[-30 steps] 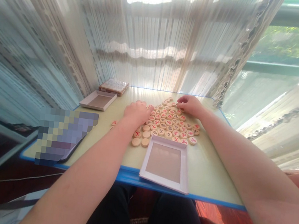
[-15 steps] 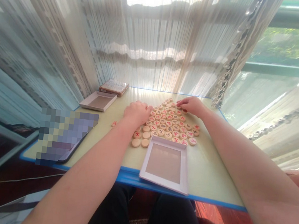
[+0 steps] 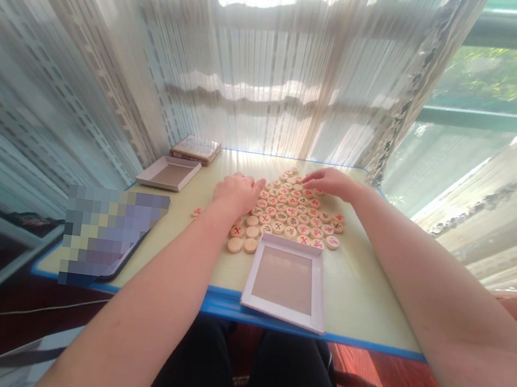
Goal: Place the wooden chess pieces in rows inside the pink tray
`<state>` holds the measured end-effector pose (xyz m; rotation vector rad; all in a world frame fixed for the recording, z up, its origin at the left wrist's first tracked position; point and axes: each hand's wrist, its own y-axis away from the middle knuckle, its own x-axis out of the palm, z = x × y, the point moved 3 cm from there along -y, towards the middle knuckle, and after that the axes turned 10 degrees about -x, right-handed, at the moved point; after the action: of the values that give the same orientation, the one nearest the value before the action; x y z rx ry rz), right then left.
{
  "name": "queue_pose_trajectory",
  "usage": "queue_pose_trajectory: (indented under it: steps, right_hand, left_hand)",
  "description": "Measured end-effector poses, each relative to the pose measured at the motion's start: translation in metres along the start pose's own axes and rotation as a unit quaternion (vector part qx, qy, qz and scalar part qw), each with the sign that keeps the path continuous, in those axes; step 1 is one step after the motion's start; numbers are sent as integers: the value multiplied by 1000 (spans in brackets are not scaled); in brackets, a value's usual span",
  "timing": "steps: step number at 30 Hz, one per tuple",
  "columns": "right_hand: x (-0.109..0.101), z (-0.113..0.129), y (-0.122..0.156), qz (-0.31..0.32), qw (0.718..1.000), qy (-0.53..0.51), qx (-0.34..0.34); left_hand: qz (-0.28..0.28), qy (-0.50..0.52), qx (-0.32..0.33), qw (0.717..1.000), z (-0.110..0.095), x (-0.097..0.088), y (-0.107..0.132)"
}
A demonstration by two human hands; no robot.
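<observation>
Several round wooden game pieces (image 3: 291, 213) with red or black marks lie in a tight cluster on a pale table (image 3: 359, 294). My left hand (image 3: 236, 192) rests curled at the cluster's left edge, fingertips touching the pieces there. My right hand (image 3: 328, 181) lies over the cluster's far right side, fingers bent and pinched together on a piece. A few blank-faced discs (image 3: 243, 245) sit at the near left of the cluster. One stray piece (image 3: 196, 212) lies apart to the left.
A shallow white tray (image 3: 286, 280) sits at the table's near edge, just below the pieces. A second white tray (image 3: 169, 173) and a flat box (image 3: 196, 147) are at the far left. A blurred-out dark object (image 3: 107, 234) lies at the left. Sheer curtains surround the table.
My right hand has shifted slightly left and up over the far pieces. My left hand has barely moved.
</observation>
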<state>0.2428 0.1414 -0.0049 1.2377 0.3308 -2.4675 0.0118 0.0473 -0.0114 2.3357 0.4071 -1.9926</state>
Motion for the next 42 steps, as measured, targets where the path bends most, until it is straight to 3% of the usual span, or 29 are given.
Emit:
queue_pose_trajectory:
  steps: [7, 18, 23, 25, 29, 33, 38, 42]
  right_hand:
    - [7, 15, -4, 18, 996, 77, -30]
    - [13, 33, 3, 4, 999, 50, 8]
    - [13, 32, -3, -36, 987, 104, -114]
    - [15, 30, -4, -23, 981, 114, -155]
    - [19, 28, -4, 12, 982, 79, -174]
    - [22, 30, -5, -6, 978, 83, -192]
    - [27, 28, -5, -39, 983, 97, -152]
    - [29, 31, -5, -70, 966, 158, -191]
  left_hand:
    - [7, -3, -7, 1000, -1, -2, 2]
    - [14, -19, -7, 1000, -2, -2, 2]
    - [12, -21, -9, 1000, -3, -2, 2]
    - [7, -21, -4, 1000, -3, -1, 2]
    - [-1, -23, -3, 1000, -2, 0, 0]
    - [0, -20, -5, 1000, -3, 0, 1]
    - [7, -16, -11, 1000, -4, -2, 3]
    - [11, -19, -14, 1000, -5, -3, 3]
